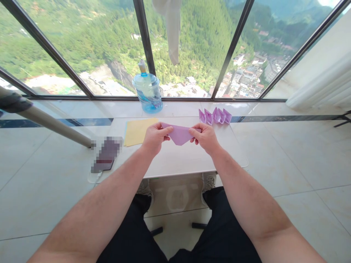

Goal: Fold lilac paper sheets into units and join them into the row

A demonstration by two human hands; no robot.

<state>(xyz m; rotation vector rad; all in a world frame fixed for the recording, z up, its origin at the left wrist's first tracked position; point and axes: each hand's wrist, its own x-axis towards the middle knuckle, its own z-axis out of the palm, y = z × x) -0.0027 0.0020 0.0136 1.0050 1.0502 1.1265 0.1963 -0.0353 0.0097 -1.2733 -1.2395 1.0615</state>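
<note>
A folded piece of purple paper [180, 135] is stretched between my two hands above the white table [175, 162]. Its upper edge runs nearly straight and its lower side narrows to a blunt point. My left hand [154, 137] pinches the left corner between thumb and fingers. At the right corner, my right hand [205, 137] pinches the paper the same way. Several folded purple paper shapes [215, 116] stand in a row at the far right of the table. Beside my left hand lie yellow paper sheets [137, 132], with a light blue edge showing beneath.
A phone [106, 155], partly pixelated, lies at the table's left with a white cable [98, 176]. A blue water jug [148, 91] stands by the window. A slanted pole [55, 122] reaches in from the left. My legs are below the table's front edge.
</note>
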